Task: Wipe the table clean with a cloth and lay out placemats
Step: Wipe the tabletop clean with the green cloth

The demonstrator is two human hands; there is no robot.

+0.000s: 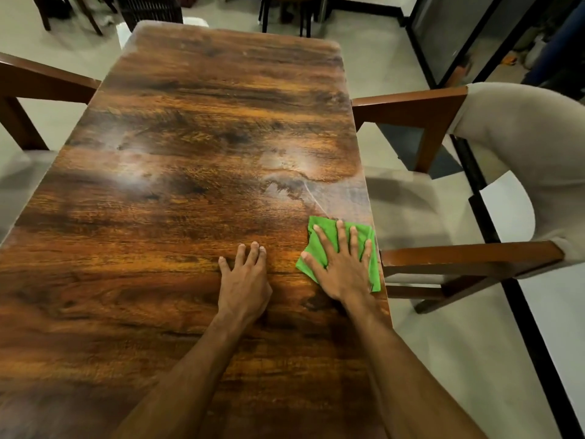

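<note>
Near the right edge of the wooden dining table (196,128), the right hand (340,266) lies flat on a folded green cloth (319,229), fingers straight and spread, pressing rather than gripping; a palm-down hold like this likely keeps the whole pad in contact with the wood for wiping. Just inward from the cloth, the left hand (245,280) rests on bare tabletop with its fingers straight and loosely together, holding nothing, probably bracing the person's lean over the table. Beyond the cloth, toward the table's middle, a pale smeared patch (285,182) with a curved streak shows on the wood, so the wiping looks unfinished there and farther up. No placemats can be seen anywhere on or around the table. Beside the table's right edge stands a wooden armchair (468,261) with pale upholstery, its arm close to the cloth; another chair (38,80) flanks the left edge. Neither blocks the tabletop.
</note>
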